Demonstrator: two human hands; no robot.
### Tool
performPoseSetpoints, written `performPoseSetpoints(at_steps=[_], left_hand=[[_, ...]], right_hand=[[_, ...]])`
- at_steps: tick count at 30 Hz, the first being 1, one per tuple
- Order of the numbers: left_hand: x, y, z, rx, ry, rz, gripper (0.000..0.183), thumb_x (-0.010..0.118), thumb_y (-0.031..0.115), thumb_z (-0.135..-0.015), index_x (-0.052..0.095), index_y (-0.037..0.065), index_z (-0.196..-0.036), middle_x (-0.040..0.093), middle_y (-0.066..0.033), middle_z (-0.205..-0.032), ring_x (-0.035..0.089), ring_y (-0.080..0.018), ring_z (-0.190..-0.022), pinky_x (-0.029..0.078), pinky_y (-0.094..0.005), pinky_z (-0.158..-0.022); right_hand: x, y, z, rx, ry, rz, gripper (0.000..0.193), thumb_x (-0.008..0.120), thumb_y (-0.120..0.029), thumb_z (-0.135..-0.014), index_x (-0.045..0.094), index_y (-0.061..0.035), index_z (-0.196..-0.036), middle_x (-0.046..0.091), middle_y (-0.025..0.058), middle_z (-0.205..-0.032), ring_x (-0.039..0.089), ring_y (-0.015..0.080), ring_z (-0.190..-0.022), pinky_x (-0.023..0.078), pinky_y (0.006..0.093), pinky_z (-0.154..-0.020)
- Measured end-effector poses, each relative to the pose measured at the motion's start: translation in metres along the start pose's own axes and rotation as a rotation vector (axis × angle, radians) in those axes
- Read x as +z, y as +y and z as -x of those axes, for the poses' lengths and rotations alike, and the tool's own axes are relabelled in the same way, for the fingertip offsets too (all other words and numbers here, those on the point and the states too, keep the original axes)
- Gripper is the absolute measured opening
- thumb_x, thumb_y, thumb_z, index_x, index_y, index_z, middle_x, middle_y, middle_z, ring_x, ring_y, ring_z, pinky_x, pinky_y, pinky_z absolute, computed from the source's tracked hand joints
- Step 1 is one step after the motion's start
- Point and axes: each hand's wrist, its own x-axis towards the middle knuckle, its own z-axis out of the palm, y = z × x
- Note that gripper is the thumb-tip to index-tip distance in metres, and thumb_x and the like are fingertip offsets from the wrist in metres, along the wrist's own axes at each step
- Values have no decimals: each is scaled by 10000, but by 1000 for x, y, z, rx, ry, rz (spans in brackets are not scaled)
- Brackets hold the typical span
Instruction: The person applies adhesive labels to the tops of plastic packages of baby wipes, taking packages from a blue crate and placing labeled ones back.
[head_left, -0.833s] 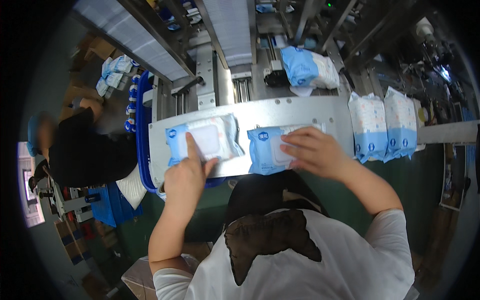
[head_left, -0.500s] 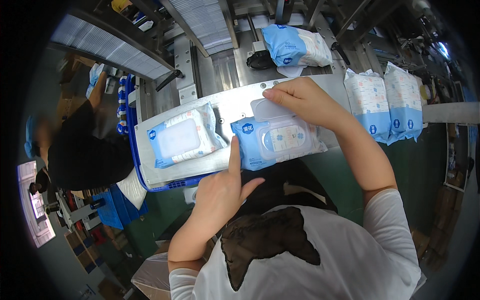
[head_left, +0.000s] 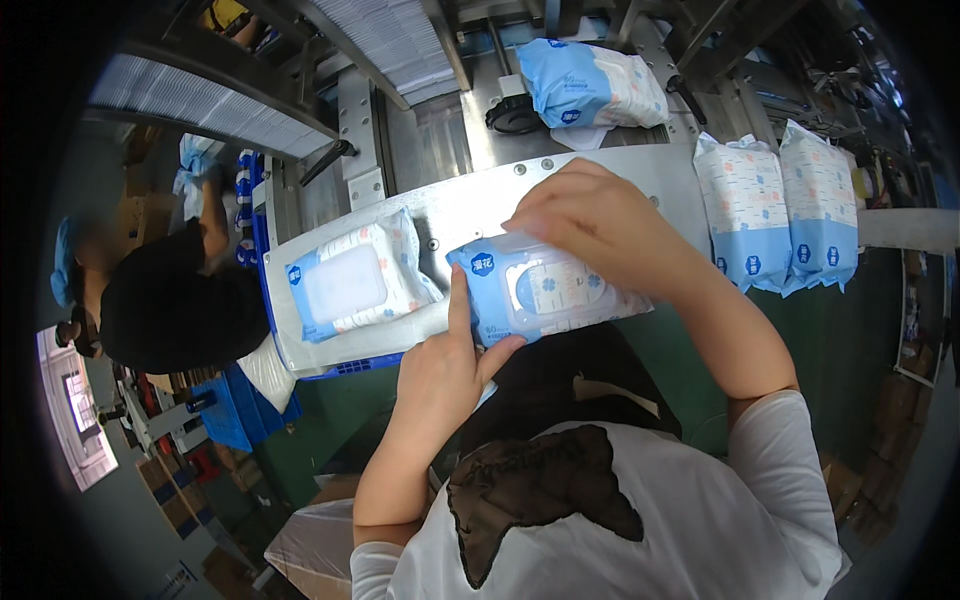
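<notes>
A flip-top wipes pack (head_left: 550, 292) lies at the surface's (head_left: 465, 205) near edge, blue end left, long axis sideways. The left hand (head_left: 440, 375) touches it, thumb and forefinger spread; the right hand (head_left: 590, 222), grip unclear, hides its far-right part.

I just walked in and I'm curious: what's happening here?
Someone is handling a blue-and-white pack on a metal plate. The left hand touches its left side; the right hand is over its far edge, and the framed opening shows uncovered. A second pack, closed, lies to its left.
</notes>
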Motion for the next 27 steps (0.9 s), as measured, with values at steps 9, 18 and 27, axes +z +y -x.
performPoseSetpoints(at_steps=[9,18,27], left_hand=[[-38,-32,44,-53,-122,210,745,714,347,-799,385,18,-1381,624,-137,-641,616,-319,-569,479,-349,-570],[-117,-135,68,-233,-34,-39,730,760,377,-733,449,6,-1279,644,-144,-658,647,-273,-609,485,-323,-577],[-111,-173,-2,-69,-75,22,1089,796,497,-648,234,-60,-1396,637,-248,-744,660,-363,-717,507,-379,-644]], right_hand=[[17,-40,75,-109,-163,524,539,747,-210,-644,636,-197,-1172,471,-7,-853,459,188,-814,339,361,-735],[68,-70,-47,-201,-198,202,388,719,-132,-723,627,-54,-1091,594,86,-998,562,253,-864,471,349,-748],[139,-64,-102,-322,-191,410,305,678,-205,-786,647,-68,-1057,628,70,-963,581,210,-850,507,325,-736]])
